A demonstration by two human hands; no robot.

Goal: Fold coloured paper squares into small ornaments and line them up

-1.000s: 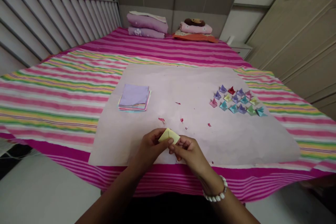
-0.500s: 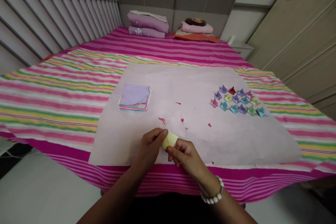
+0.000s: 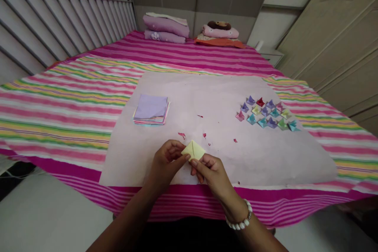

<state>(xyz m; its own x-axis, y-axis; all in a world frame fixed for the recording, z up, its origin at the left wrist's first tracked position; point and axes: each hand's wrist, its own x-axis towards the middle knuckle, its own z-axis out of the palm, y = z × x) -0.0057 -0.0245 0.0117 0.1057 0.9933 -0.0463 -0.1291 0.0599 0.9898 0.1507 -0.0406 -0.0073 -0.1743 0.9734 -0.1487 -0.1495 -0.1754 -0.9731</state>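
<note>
A small folded yellow paper [image 3: 194, 149] is held up in a diamond shape near the front of a large pale sheet [image 3: 189, 90]. My left hand [image 3: 168, 161] pinches its left and lower edge between thumb and fingers. At its lower right, my right hand [image 3: 211, 171] grips it too, thumb on the near face. A crease runs down the paper's face. Beyond my hands lie red paper scraps [image 3: 181, 135]. To the left sits a stack of square papers [image 3: 151, 108], lilac on top. Several folded paper pieces [image 3: 271, 112] in many colours stand in rows at the right.
The pale sheet lies on a bed with a striped cover [image 3: 65, 114]. Folded purple bedding [image 3: 166, 27] and a pink pillow [image 3: 221, 31] rest by the headboard. A slatted rail [image 3: 67, 19] runs along the left; a wardrobe [image 3: 336, 35] stands at right.
The yellow paper has been turned into a diamond with a corner pointing up, showing more of its face. My left hand has shifted slightly left, its thumb now at the lower edge.
</note>
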